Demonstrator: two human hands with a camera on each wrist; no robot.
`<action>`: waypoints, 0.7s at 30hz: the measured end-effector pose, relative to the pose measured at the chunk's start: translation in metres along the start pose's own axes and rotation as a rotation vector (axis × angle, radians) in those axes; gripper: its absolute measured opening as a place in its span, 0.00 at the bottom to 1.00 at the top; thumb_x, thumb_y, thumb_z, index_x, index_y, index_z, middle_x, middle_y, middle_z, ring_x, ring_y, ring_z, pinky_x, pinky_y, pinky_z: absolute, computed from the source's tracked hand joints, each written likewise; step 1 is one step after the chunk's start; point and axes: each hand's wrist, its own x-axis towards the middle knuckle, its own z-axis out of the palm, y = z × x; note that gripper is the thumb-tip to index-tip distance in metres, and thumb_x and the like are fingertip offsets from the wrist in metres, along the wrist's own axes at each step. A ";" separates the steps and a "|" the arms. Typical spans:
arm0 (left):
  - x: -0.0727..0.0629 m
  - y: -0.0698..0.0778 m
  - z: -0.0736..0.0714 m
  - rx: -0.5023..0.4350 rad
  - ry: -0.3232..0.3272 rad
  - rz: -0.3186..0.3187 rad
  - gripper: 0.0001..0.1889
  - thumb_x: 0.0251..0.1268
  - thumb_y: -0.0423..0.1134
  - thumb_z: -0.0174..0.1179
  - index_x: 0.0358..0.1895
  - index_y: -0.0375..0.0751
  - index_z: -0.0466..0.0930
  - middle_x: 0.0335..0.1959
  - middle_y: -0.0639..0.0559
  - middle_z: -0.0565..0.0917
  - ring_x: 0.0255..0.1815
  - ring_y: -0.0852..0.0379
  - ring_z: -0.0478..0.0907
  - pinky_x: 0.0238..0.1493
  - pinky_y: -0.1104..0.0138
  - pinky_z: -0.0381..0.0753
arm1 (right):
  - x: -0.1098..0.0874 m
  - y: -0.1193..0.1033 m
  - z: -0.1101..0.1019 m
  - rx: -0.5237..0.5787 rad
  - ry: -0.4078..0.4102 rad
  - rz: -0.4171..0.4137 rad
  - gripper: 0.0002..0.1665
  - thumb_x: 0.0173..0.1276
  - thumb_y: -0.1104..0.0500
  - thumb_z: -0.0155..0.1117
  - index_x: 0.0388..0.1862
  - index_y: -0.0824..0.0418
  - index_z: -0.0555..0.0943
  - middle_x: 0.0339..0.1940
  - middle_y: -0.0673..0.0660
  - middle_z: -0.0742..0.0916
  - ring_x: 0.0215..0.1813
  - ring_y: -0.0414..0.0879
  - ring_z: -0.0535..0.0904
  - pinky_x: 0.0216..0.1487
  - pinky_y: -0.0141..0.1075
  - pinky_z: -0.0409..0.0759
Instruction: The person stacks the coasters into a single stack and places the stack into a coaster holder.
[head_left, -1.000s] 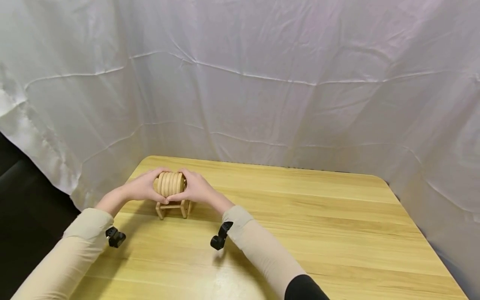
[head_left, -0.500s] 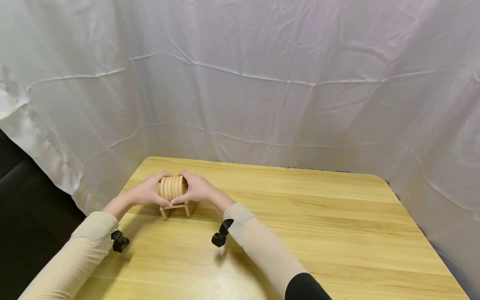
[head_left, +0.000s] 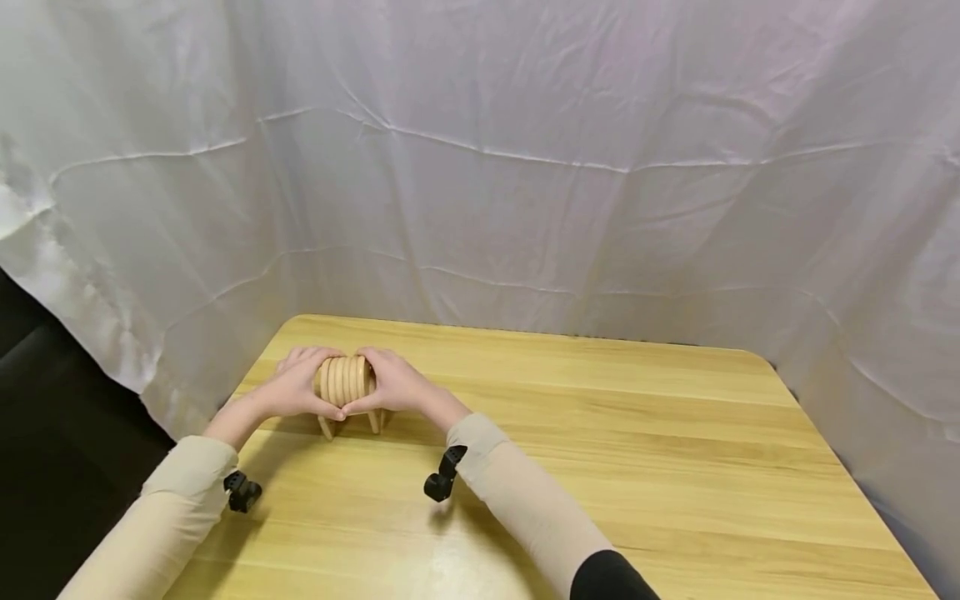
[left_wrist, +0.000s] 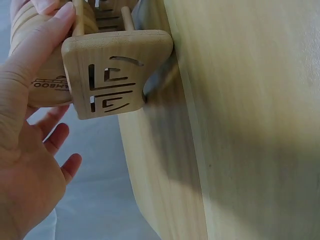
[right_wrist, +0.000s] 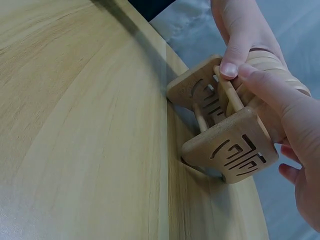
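Several round wooden coasters (head_left: 345, 380) stand on edge side by side, squeezed together between both hands. My left hand (head_left: 292, 390) grips the stack from the left and my right hand (head_left: 403, 383) from the right, thumbs meeting along the near side. Under the coasters stands a bamboo coaster holder (left_wrist: 117, 75) with fretwork end panels and round rods. In the right wrist view, both thumbs lie at the holder's upper rod (right_wrist: 231, 92), and the stack sits behind it, between and over the end panels. Dark lettering marks the outermost coaster (left_wrist: 47, 82) in the left wrist view.
The wood-grain table (head_left: 600, 450) extends far to the right of the hands. White curtains (head_left: 480, 167) hang behind it and along the left side. A black wrist camera (head_left: 442, 475) is strapped to each forearm. The holder stands near the table's back left corner.
Both hands have lowered the coasters a little toward the near side and slightly right, down to the holder. The holder's front crossbar, visible earlier below the thumbs, is now mostly covered.
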 end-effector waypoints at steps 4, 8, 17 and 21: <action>-0.002 0.002 -0.003 -0.019 -0.026 -0.030 0.53 0.34 0.58 0.79 0.68 0.40 0.66 0.63 0.38 0.74 0.60 0.39 0.62 0.59 0.40 0.59 | -0.001 -0.001 0.001 -0.057 -0.015 0.001 0.54 0.48 0.33 0.75 0.68 0.56 0.66 0.60 0.51 0.79 0.62 0.43 0.75 0.66 0.34 0.74; -0.005 0.003 -0.004 0.005 -0.033 -0.029 0.50 0.37 0.60 0.77 0.66 0.39 0.69 0.64 0.39 0.75 0.62 0.38 0.61 0.59 0.39 0.57 | -0.002 -0.001 0.002 -0.125 -0.041 0.022 0.57 0.50 0.31 0.72 0.72 0.57 0.62 0.68 0.52 0.75 0.70 0.47 0.69 0.73 0.42 0.68; -0.009 0.003 -0.008 0.052 -0.041 -0.024 0.47 0.46 0.62 0.72 0.68 0.41 0.69 0.65 0.38 0.75 0.64 0.37 0.61 0.58 0.39 0.58 | -0.003 -0.001 -0.001 -0.166 -0.078 0.071 0.57 0.61 0.27 0.58 0.79 0.55 0.52 0.78 0.55 0.65 0.80 0.48 0.56 0.78 0.49 0.59; -0.011 0.003 -0.007 0.081 -0.030 -0.017 0.47 0.49 0.65 0.68 0.70 0.42 0.67 0.66 0.38 0.74 0.66 0.36 0.61 0.59 0.38 0.57 | -0.003 0.000 0.000 -0.173 -0.075 0.069 0.50 0.68 0.30 0.51 0.80 0.53 0.51 0.78 0.54 0.65 0.80 0.48 0.55 0.78 0.52 0.58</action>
